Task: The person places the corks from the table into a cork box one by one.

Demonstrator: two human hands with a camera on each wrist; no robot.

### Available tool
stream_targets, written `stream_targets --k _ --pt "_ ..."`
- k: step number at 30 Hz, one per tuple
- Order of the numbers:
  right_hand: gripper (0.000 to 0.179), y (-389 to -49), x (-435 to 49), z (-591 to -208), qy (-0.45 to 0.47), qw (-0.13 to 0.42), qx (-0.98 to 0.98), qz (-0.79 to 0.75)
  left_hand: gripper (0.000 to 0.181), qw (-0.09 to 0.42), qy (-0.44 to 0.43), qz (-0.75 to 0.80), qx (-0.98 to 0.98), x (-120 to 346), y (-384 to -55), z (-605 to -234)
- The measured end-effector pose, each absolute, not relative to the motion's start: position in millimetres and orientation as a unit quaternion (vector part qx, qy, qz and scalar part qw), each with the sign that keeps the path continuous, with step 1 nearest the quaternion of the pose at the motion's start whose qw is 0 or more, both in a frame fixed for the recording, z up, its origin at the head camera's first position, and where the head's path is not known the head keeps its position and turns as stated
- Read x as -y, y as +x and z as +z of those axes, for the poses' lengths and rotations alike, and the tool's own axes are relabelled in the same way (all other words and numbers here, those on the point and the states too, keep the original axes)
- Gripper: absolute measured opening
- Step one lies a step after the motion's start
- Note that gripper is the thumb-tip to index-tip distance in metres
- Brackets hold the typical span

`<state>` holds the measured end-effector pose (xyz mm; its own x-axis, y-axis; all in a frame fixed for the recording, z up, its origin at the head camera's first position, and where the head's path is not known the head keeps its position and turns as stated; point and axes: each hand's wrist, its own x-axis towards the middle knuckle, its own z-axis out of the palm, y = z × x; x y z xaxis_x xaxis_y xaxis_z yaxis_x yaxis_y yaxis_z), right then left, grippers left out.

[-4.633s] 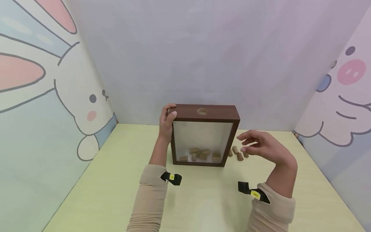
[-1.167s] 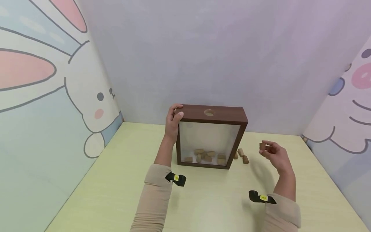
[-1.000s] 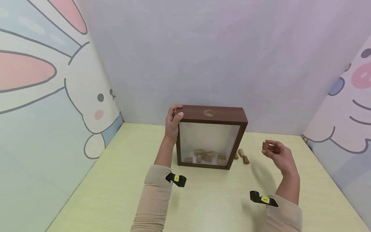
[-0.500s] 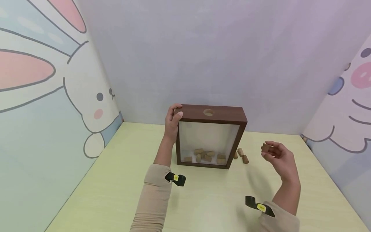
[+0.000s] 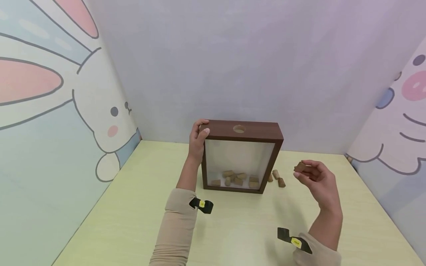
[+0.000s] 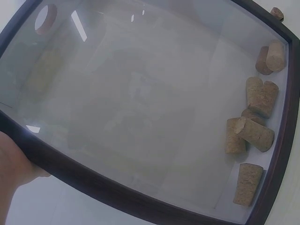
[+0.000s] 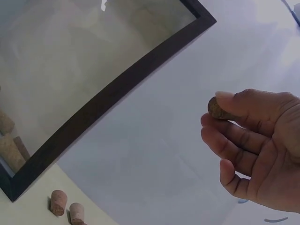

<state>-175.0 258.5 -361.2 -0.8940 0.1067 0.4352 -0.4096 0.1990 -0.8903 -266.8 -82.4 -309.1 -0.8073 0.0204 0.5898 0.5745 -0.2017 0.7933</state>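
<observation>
A dark brown wooden box frame with a clear front stands upright on the table, a round hole in its top. Behind the pane, several cork stoppers lie along the bottom. My left hand grips the box's upper left corner, thumb on the top edge. To the right of the box, my right hand pinches a cork stopper between thumb and fingers, raised above the table. In the right wrist view, one end of this cork shows past the thumb.
A few loose corks lie on the pale yellow table just right of the box. A grey-lilac wall rises behind it. Side panels carry a cartoon rabbit and a pig.
Over the earlier frames my right hand took up a cork from beside the box. In the last half second it shifted slightly left and the cork tilted. My left hand keeps its grip.
</observation>
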Motion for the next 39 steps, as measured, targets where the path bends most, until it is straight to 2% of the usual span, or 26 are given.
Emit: stream_targets --k 6,13,21,27,33,39 --pt "0.039 -174 -247 -352 0.116 0.214 0.767 0.593 0.046 0.19 -0.245 -0.737 0.601 82 -267 -309" --pt "0.037 -177 -229 -340 0.131 0.197 0.745 0.623 0.045 0.193 -0.245 -0.737 0.599 82 -267 -309" --pt "0.045 -180 -211 -321 0.163 0.177 0.719 0.652 0.045 0.194 -0.251 -0.737 0.597 83 -281 -319" --pt "0.034 -182 -204 -303 0.19 0.161 0.745 0.619 0.045 0.191 -0.25 -0.741 0.593 84 -295 -331" --pt "0.026 -188 -203 -287 0.226 0.126 0.779 0.572 0.048 0.198 -0.243 -0.743 0.591 84 -295 -333" --pt "0.023 -195 -203 -267 0.263 0.064 0.774 0.573 0.049 0.202 -0.234 -0.741 0.597 83 -295 -333"
